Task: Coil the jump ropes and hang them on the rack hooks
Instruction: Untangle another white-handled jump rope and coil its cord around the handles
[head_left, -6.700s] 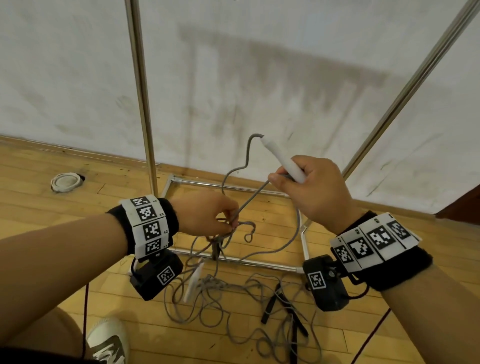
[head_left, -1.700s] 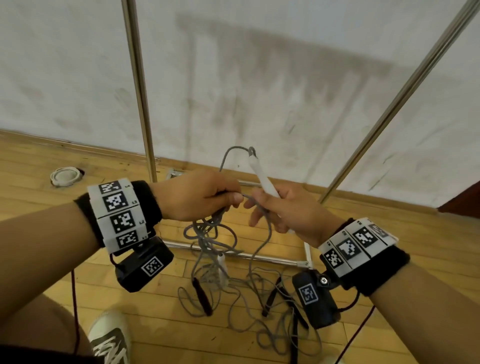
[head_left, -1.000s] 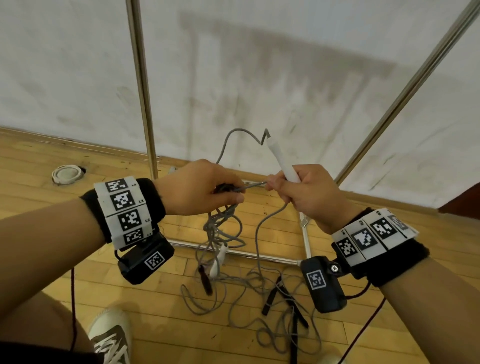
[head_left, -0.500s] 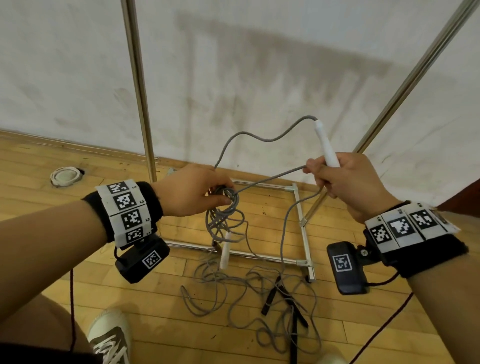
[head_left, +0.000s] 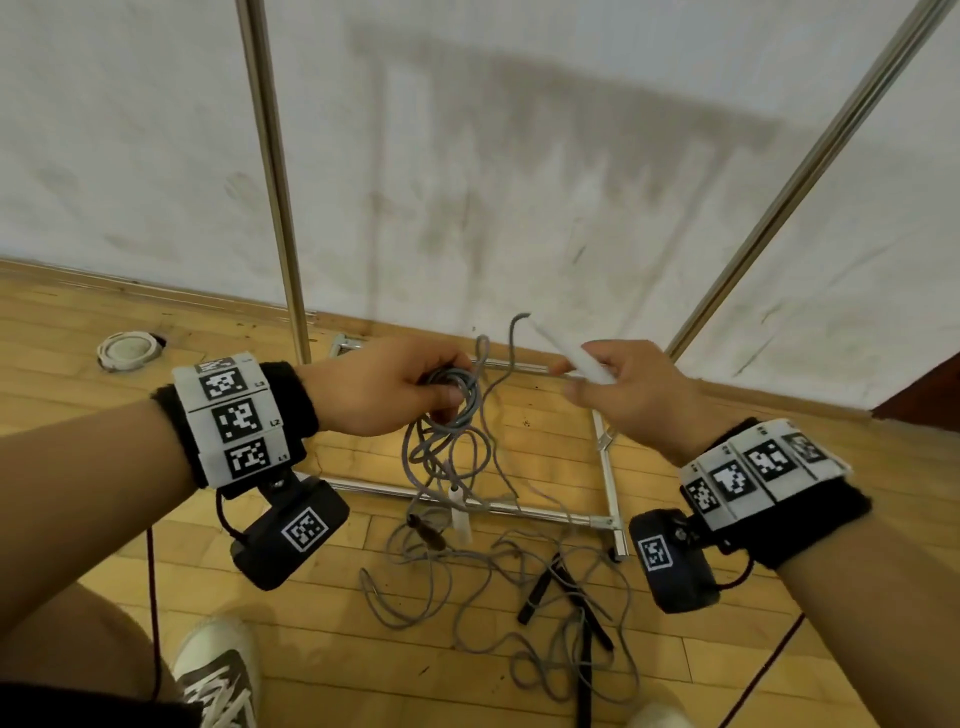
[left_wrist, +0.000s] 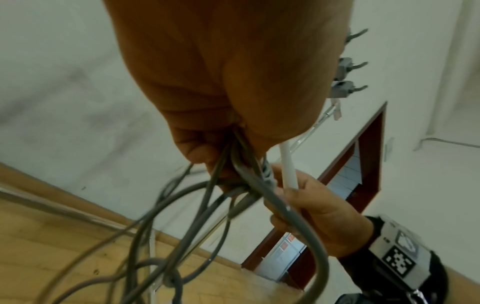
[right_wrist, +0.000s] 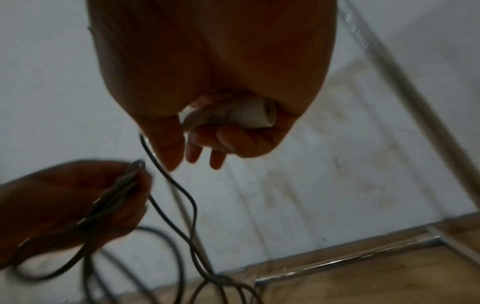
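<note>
A grey jump rope (head_left: 452, 395) is gathered into several loops, and my left hand (head_left: 395, 387) grips that bundle (left_wrist: 241, 170) at chest height. My right hand (head_left: 628, 395) holds the rope's white handle (head_left: 569, 351), its tip pointing up and left; the handle's butt end (right_wrist: 249, 117) shows in the right wrist view. A short run of cord (right_wrist: 179, 195) links the handle to the loops. The rope's other white handle (head_left: 460, 512) dangles near the floor. The two hands are close together, a little apart. Rack hooks (left_wrist: 349, 67) show past my left hand.
The metal rack's uprights (head_left: 272, 171) and base frame (head_left: 605, 457) stand against the white wall. More grey cord (head_left: 498, 582) and black handles (head_left: 566, 592) lie tangled on the wooden floor below. A white round fitting (head_left: 127, 349) sits at the left. My shoe (head_left: 218, 670) is bottom left.
My right hand, which had swung out to the right and up with the handle, has come back in toward the left hand. The cord between them has slackened and the bundle has gained a loop.
</note>
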